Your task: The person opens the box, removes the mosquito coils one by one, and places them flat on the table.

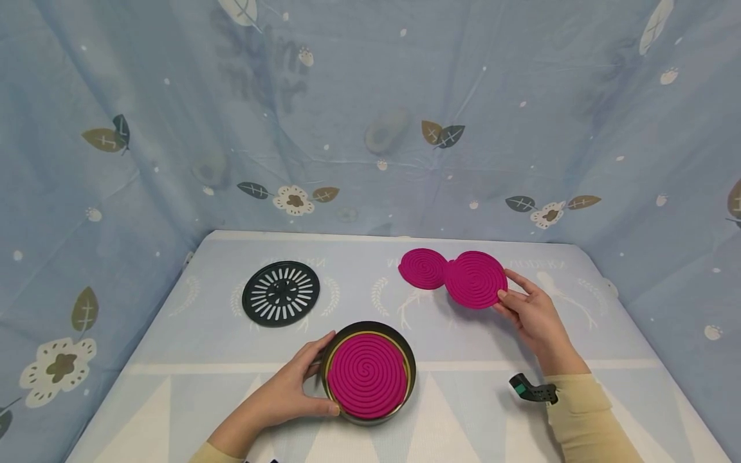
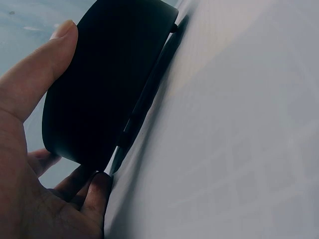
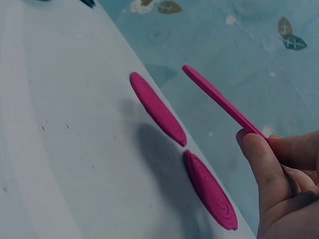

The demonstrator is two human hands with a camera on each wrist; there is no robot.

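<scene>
My left hand (image 1: 286, 393) curls round the side of a round black holder (image 1: 411, 366) on the table, thumb at its near edge. Inside the holder lies a magenta spiral coaster (image 1: 367, 374), with a thin yellow rim showing around it. The left wrist view shows the holder's dark side wall (image 2: 99, 79) between thumb and fingers. My right hand (image 1: 535, 319) pinches another magenta coaster (image 1: 476, 280) by its right edge, lifted off the table. Two more coasters, one upper (image 3: 158, 109) and one lower (image 3: 212, 191), lie flat below it in the right wrist view.
A black slotted disc (image 1: 282, 294) lies at the back left of the table (image 1: 191, 350). In the head view only one lying coaster (image 1: 422, 269) shows plainly. A patterned blue curtain (image 1: 370, 83) surrounds the table's back and sides. A black strap (image 1: 532, 390) sits by the right sleeve.
</scene>
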